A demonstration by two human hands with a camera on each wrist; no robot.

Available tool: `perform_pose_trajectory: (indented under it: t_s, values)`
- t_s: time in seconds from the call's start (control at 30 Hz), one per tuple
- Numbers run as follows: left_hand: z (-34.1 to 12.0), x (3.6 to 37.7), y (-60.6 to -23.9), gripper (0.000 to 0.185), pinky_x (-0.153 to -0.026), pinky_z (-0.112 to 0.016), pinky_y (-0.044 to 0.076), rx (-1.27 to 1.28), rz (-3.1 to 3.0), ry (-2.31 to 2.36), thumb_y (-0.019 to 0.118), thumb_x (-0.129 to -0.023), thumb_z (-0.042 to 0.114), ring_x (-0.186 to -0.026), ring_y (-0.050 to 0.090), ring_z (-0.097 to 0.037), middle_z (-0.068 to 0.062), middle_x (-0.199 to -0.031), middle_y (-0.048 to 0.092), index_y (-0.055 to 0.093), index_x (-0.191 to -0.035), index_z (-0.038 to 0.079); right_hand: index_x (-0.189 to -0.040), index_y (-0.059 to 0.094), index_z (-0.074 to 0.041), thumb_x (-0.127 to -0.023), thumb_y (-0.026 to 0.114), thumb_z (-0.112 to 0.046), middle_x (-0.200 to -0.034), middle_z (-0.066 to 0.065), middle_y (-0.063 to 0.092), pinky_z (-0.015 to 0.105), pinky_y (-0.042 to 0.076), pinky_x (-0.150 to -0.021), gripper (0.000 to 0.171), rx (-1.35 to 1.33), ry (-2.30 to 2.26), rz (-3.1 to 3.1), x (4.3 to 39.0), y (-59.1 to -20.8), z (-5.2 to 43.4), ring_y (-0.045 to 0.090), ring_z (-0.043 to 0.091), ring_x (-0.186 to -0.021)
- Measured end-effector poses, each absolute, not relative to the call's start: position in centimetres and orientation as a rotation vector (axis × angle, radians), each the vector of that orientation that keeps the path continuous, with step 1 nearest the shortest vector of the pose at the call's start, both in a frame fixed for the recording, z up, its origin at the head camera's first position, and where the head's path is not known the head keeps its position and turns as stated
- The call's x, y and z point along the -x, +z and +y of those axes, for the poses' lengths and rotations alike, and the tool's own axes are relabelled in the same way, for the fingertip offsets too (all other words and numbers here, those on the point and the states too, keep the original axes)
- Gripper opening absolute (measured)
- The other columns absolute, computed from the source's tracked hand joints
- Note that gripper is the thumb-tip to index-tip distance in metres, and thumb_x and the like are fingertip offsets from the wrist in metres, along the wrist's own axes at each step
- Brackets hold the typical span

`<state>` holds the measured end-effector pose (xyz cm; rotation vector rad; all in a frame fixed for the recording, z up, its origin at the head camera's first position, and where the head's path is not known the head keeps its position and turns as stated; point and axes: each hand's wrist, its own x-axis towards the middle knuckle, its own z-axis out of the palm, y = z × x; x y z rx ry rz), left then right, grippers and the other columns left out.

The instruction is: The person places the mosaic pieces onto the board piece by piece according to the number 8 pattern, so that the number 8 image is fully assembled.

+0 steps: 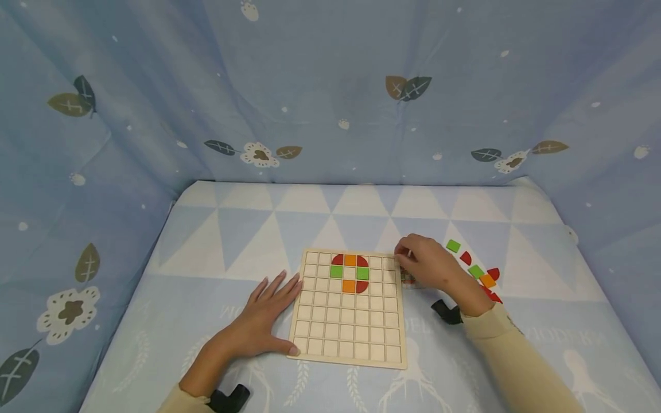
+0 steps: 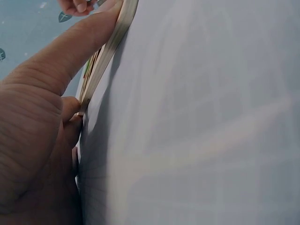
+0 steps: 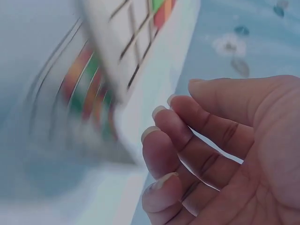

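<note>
Nearest, the left hand [image 1: 260, 324] lies flat and spread on the patterned cloth [image 1: 465, 367], its thumb and fingertips against the left edge of the wooden grid board [image 1: 351, 338]; the left wrist view shows the thumb [image 2: 79, 42] pressed along that edge. The board lies flat at the middle of the cloth, its long axis running near to far and slightly skewed, with its far end pointing toward the curtain [image 1: 330, 86]. Its near rows are bare cells. At the far end sits a small ring of tiles [image 1: 350, 273]: red quarter-rounds at the corners, orange squares far and near, green squares left and right.

Just right of the board's far corner hovers the right hand [image 1: 431, 267]. In the right wrist view its fingers [image 3: 187, 140] are loosely curled and I see no tile in them; from the head view I cannot tell whether the fingertips pinch anything. Beyond it, loose green, red and orange tiles [image 1: 477, 272] lie scattered to the right.

I judge the main risk to be a nudge: if the right hand or its sleeve [image 1: 516, 355] brushes the far corner, the board could slide and seated tiles could jump from their cells, should the left hand's bracing slip.
</note>
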<state>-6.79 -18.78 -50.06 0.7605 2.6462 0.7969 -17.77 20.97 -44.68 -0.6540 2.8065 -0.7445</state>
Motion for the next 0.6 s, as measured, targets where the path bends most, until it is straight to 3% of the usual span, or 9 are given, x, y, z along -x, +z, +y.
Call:
perform_pose_trajectory:
  t_s: [0.17,0.37,0.6]
  values:
    - [-18.8,6.8,-50.1,0.128,-0.124,-0.059,-0.003,-0.77,2.65,0.812,0.083,-0.073,0.071,-0.161,0.002,-0.034,-0.002,-0.175,0.014,0.021,-0.168,0.014,-0.105,0.074,-0.006,-0.1,0.07,-0.015,-0.095,0.002,0.068,0.04,0.052,-0.073,0.01,0.581,-0.74,2.85,18.0,-44.8,24.6,0.06,0.019,-0.082]
    - [-18.8,6.8,-50.2,0.128,-0.124,-0.058,-0.004,-0.777,2.646,0.82,0.083,-0.073,0.071,-0.161,0.0,-0.033,-0.001,-0.175,0.013,0.02,-0.169,0.014,-0.118,0.071,0.003,-0.1,0.068,-0.01,-0.107,0.015,0.07,0.052,0.055,-0.083,0.022,0.492,-0.655,2.893,18.1,-44.5,28.5,0.065,0.032,-0.093]
    - [-18.8,6.8,-50.1,0.13,-0.125,-0.056,-0.006,-0.754,2.641,0.798,0.083,-0.071,0.072,-0.161,-0.002,-0.029,0.003,-0.175,0.01,0.018,-0.169,0.016,-0.127,0.065,0.009,-0.094,0.072,-0.008,-0.119,0.03,0.063,0.066,0.051,-0.093,0.038,0.277,-0.428,2.863,17.9,-44.5,31.2,0.059,0.045,-0.103]
